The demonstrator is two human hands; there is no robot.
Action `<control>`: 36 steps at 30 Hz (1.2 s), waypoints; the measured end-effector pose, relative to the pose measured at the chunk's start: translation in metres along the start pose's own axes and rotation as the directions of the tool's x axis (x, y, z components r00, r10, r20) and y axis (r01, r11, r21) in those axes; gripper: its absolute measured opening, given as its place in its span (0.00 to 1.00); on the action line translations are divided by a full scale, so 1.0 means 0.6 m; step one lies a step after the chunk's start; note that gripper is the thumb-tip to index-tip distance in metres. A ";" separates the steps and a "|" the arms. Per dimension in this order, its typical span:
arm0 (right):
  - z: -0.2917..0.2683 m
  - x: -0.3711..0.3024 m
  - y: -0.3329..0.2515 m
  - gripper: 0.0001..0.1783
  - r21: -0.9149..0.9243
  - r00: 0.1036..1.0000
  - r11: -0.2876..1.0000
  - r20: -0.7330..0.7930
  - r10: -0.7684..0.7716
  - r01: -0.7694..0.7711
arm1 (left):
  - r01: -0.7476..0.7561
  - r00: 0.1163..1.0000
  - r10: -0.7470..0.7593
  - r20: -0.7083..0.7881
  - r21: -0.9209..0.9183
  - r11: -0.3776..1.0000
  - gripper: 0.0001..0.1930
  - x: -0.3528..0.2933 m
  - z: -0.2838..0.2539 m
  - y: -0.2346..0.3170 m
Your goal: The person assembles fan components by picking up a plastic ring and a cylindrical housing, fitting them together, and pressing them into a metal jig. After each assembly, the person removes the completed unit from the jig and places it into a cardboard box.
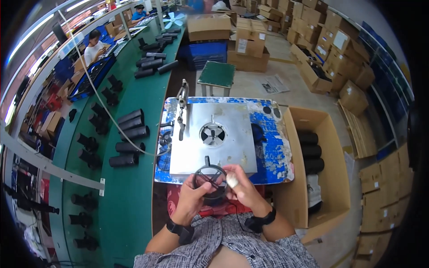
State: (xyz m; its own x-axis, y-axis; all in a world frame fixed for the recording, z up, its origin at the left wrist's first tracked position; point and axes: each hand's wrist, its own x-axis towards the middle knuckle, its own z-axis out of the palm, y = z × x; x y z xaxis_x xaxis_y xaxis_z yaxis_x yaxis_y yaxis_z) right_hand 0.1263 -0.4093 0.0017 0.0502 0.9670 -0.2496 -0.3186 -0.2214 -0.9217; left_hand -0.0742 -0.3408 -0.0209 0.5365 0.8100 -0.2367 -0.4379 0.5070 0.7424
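Note:
Just above the near edge of a silver metal box (223, 156), I hold a black round plastic frame (214, 167) with thin spokes and a short tab on its far side. My left hand (192, 200) grips its left rim, fingers partly behind the spokes. My right hand (245, 187) is closed on the right rim, and a white covering shows on one digit. Set in the box top is a round opening (212, 135) with a dark hub and blade-like shapes. A metal toggle clamp (182, 107) stands at the box's far left.
The box rests on a worn blue board (275, 147). Left runs a green bench (120, 187) with several black tubes (134, 132). An open carton (335, 178) with black cylinders stands right. Beyond are a green stool (216, 73) and a seated person (94, 49).

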 end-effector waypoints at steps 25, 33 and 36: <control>0.047 0.118 -0.082 0.31 -0.914 0.855 0.365 -0.041 -0.516 0.177 | -0.488 0.846 0.496 0.196 0.657 0.574 0.19 0.134 0.017 0.044; -0.003 0.261 -0.057 0.29 -0.957 0.835 0.288 -0.130 -0.535 0.036 | -0.360 0.787 0.602 0.137 0.893 0.269 0.18 0.283 0.018 0.053; -0.011 0.278 -0.054 0.27 -0.964 0.814 0.263 -0.115 -0.569 0.048 | -0.131 0.849 0.527 -0.016 0.962 0.240 0.18 0.297 0.031 0.065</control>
State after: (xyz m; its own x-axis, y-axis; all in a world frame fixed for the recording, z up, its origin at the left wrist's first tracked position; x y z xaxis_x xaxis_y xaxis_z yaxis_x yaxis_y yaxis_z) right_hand 0.1511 -0.2415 -0.0118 0.3306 0.8991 0.2869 0.8309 -0.1331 -0.5403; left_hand 0.0175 -0.1823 -0.0225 0.2130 0.9603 0.1804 0.5183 -0.2675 0.8122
